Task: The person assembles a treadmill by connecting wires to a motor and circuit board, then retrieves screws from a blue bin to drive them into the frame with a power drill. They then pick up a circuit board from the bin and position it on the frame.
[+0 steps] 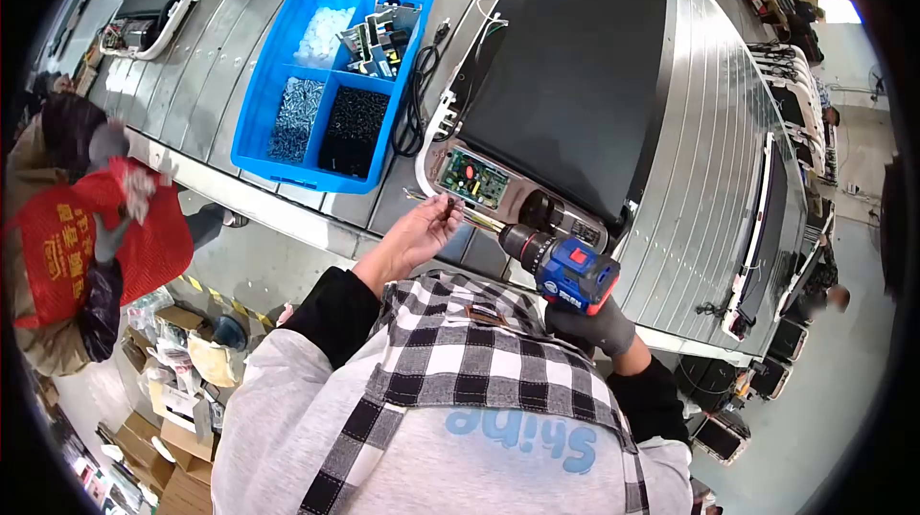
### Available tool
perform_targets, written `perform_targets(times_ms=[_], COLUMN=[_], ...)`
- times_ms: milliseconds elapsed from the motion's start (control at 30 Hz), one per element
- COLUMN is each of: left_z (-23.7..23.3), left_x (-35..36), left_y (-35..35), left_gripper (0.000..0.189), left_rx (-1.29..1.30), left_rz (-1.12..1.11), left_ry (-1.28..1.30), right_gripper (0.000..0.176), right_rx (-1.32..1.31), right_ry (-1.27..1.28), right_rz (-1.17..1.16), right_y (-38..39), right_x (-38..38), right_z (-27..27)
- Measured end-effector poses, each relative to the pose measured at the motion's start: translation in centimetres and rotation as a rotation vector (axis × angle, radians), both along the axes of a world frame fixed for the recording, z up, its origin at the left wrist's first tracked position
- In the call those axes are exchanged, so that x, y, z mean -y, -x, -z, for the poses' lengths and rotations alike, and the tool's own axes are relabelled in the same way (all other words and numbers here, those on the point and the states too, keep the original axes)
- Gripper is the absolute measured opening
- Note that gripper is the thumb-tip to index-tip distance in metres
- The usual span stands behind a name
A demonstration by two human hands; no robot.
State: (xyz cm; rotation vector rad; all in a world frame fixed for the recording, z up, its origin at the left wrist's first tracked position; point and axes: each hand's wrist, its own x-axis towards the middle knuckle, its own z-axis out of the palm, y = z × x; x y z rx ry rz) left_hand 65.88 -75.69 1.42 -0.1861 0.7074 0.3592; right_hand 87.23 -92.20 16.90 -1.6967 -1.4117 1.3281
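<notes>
The slatted metal counter has seams that could catch any dropped fastener. On it lies the long black-topped unit, its end with the exposed electronics towards the person; a hard push there could shift it. Just beside it, the blue divided bin sits near the counter's front edge, so a careless elbow could tip its loose hardware out.

The blue cordless drill is in the gloved right hand, whose grip seems closed round a mostly hidden handle. Its trigger cannot be seen; pressed too early, it would spin the bit beside bare skin. The glove's fabric could also snag if it strays to the turning chuck.

The bare left hand is near the uncovered green circuit board, which a slipping tip could scratch or crack. Thin wires by the fingers might get nicked or pinched. The left grip is closed at the fingertips on a small dark piece, perhaps a screw; held loosely or askew, it could drop among the electronics.
</notes>
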Motion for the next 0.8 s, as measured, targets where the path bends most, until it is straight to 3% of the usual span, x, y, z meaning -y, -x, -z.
perform_targets(times_ms=[67,233,433,467,600,733,800], left_z=[-0.3,-2.3,-1.1,-0.7,0.8,-1.3,0.3], left_x=[0.6,1.6,2.3,2.3,2.1,2.7,2.6], left_y=[-0.6,-1.8,-2.4,-2.4,-2.3,-3.1,-2.8], left_gripper=[0.016,0.015,0.013,0.013,0.018,0.034,0.024], left_rx=[0.070,0.060,0.093,0.127,0.194,-0.078,-0.126], left_rz=[0.017,0.096,0.211,0.229,0.290,0.354,0.337], left_ry=[0.015,-0.030,-0.187,-0.201,-0.225,-0.096,-0.145], right_gripper=[0.033,0.035,0.039,0.036,0.029,0.024,0.027], right_rx=[0.132,-0.059,0.486,0.595,0.548,0.575,0.266], right_ry=[-0.092,-0.023,-0.351,-0.363,-0.171,-0.328,0.238], right_rz=[-0.057,0.104,-0.079,-0.234,-0.381,-0.194,0.036], right_y=[-0.3,-0.6,-1.2,-1.2,-1.8,-2.0,-3.4], right_x=[1.0,4.0,4.6,4.3,6.1,2.1,3.0], right_z=[0.1,-0.4,-0.1,-1.0,2.1,2.0,4.1])
